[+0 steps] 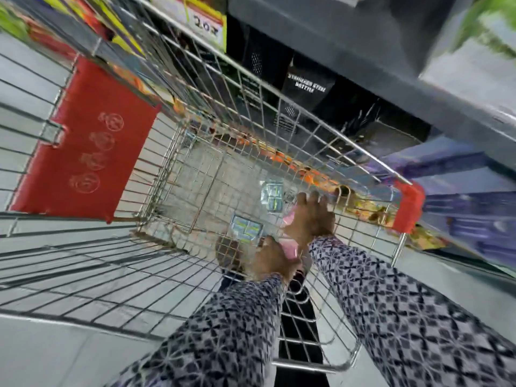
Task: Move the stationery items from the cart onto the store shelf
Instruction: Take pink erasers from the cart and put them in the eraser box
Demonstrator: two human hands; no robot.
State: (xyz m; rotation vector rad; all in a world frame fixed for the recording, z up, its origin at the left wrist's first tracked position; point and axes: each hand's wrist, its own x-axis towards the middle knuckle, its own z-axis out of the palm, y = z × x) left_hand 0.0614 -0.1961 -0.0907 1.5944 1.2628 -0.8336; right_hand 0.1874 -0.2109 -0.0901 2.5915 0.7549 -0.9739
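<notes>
red flap (83,141): left side of your cart (173,60), plastic panel, four round pictograms printed on it, too blurred to read.
price tag (208,26): top centre on the store shelf (377,68), handwritten digits, look like "20" plus something, can't confirm.
black boxes (307,88): lower shelf behind the cart's far wall, white print reads roughly "STAINLESS STEEL BOTTLE", blurred.
blister packs (247,229): two of them flat on the cart's wire floor, one near your left hand, one farther in beside your right hand's fingers; green-yellow card under clear plastic, print unreadable.
left hand (269,261): deep in the cart, fingers curled onto the near end of the pink item (290,248); looks closed on it.
pink item: small, glossy, between your two hands, partly hidden; can't tell what stationery it is.
right hand (314,216): just past the pink item, fingers spread and reaching down; touching the item's far end or not, can't tell.
handling guess: the pink item and the packs look light and stiff, plastic probably slick; pinch the packs by the card edge, not the bubble, which would likely dent; edges may catch in the wire grid, so lift straight up.
red corner bumper (409,208): right of your hands, on the cart rim.
purple packs (474,216): far right on the shelf, motion-blurred, no text legible.
</notes>
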